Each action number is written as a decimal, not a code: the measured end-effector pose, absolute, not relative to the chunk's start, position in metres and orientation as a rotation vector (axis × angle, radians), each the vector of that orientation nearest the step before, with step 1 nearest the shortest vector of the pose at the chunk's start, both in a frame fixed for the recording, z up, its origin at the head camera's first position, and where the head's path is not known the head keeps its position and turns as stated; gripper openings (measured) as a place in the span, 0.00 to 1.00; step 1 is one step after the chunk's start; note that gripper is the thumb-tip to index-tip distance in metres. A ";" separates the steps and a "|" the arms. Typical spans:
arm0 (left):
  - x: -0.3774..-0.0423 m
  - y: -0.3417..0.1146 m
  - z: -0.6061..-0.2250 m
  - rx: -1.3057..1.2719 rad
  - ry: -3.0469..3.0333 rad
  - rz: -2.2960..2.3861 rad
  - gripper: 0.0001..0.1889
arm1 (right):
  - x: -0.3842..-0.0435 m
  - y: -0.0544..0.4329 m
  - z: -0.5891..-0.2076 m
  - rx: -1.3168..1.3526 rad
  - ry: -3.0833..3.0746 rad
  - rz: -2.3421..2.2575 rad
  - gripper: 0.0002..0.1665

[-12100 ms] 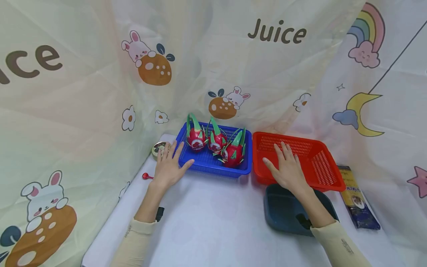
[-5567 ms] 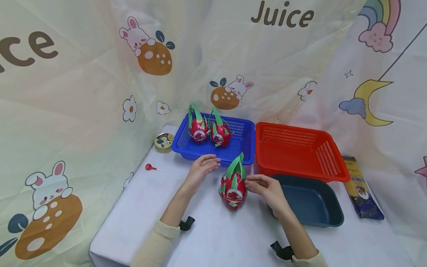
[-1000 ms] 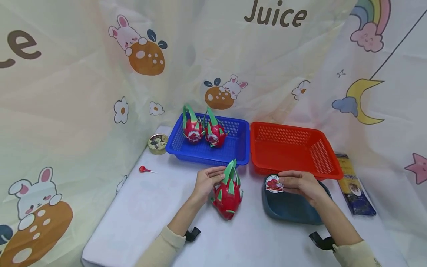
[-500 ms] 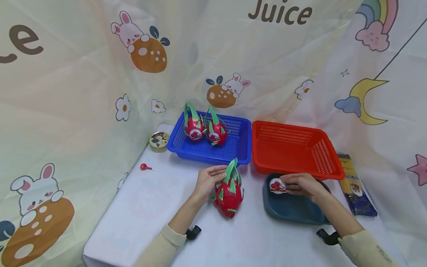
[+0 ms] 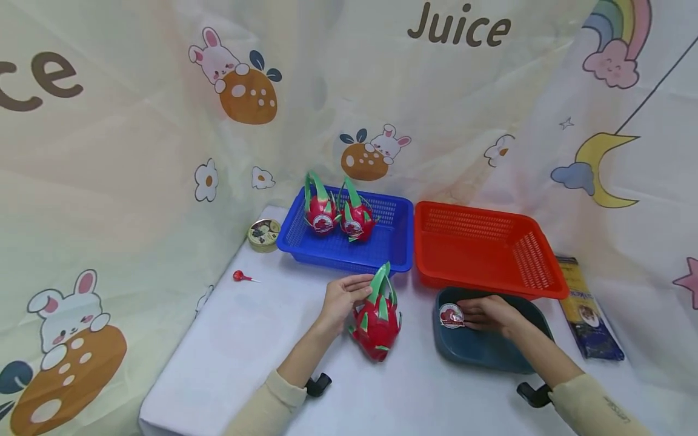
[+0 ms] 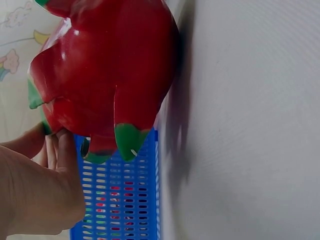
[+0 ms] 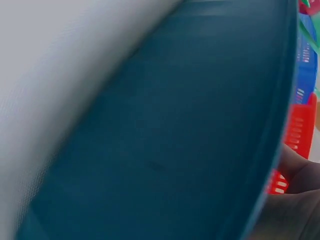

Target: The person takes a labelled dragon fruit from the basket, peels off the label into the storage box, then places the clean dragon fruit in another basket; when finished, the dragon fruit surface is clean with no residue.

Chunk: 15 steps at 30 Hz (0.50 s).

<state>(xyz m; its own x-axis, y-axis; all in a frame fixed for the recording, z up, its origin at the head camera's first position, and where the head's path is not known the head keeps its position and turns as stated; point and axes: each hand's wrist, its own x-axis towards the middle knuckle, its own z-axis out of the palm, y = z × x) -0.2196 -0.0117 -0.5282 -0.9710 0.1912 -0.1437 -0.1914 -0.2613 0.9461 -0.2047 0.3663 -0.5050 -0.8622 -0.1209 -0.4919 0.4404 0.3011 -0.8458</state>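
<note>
In the head view, my left hand (image 5: 343, 297) pinches the green leaf tips of a red dragon fruit (image 5: 376, 327) over the white table. This fruit shows plain red skin and no label. My right hand (image 5: 491, 313) reaches inside the rim of a dark teal basin (image 5: 480, 354), its fingers pinching a round dragon fruit sticker (image 5: 452, 315). Two more dragon fruits, the left one (image 5: 320, 213) and the right one (image 5: 357, 221), each with a round sticker, stand in the blue basket (image 5: 327, 257). The right wrist view shows mostly the teal basin's outer wall (image 7: 175, 125).
A red basket (image 5: 469, 254) stands right of the blue one, behind the basin. A yellow and blue packet (image 5: 589, 315) lies at the right edge. On the left are a round tin (image 5: 264, 235) and a small red-handled tool (image 5: 242, 276). Printed cloth hangs behind.
One dragon fruit has come out of the blue basket, and its sticker has come off into my right hand. That hand has just lowered into the basin; my left hand stays on the fruit.
</note>
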 end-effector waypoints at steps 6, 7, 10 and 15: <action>-0.219 -0.008 -0.530 0.004 1.739 2.324 0.17 | -0.201 0.364 -0.506 0.243 2.212 -1.531 0.26; -0.219 -0.009 -0.530 0.001 1.746 2.325 0.17 | -0.200 0.362 -0.504 0.241 2.225 -1.530 0.26; -0.219 -0.011 -0.531 -0.006 1.762 2.318 0.17 | -0.199 0.356 -0.500 0.188 2.260 -1.495 0.26; -0.218 -0.013 -0.530 0.013 1.764 2.309 0.18 | -0.195 0.350 -0.496 0.199 2.347 -1.386 0.25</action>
